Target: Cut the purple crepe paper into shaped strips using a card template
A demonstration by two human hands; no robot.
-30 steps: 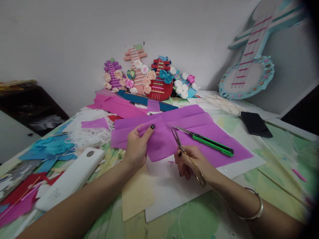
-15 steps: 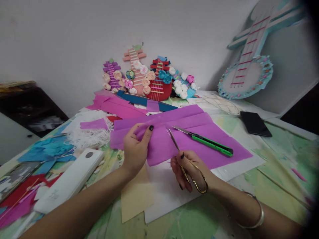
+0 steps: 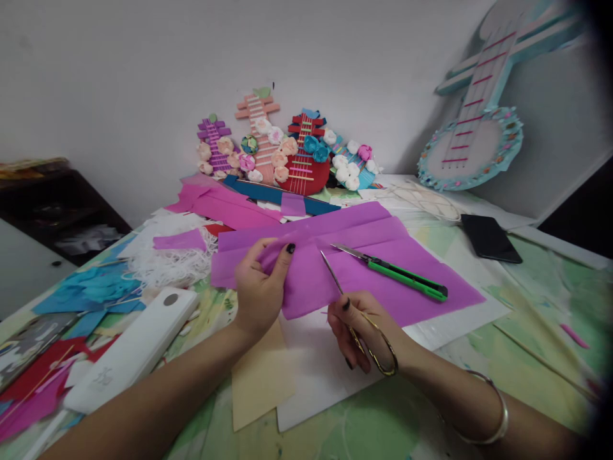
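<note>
A purple sheet of crepe paper point(image 3: 407, 268) lies across the middle of the table. My left hand point(image 3: 261, 281) pinches its near left part between thumb and fingers. Gold-handled scissors point(image 3: 378, 348) are in my right hand point(image 3: 359, 329), their blades together and pointing up and left over the purple paper. A green utility knife point(image 3: 397, 275) rests on the sheet with its blade out, just beyond my right hand. White paper point(image 3: 325, 377) and a tan piece of paper point(image 3: 261, 383) lie beneath, nearer to me.
Small decorated paper guitars point(image 3: 304, 160) lean against the wall; a larger light-blue one point(image 3: 469, 140) stands at right. A black phone-like slab point(image 3: 491, 237) lies at right. Left are a white elongated device point(image 3: 138, 345), white shreds point(image 3: 167, 259) and blue scraps point(image 3: 96, 284).
The scissor blades have closed together and tipped slightly left. My left hand stays at the same place on the purple paper; the knife has not moved.
</note>
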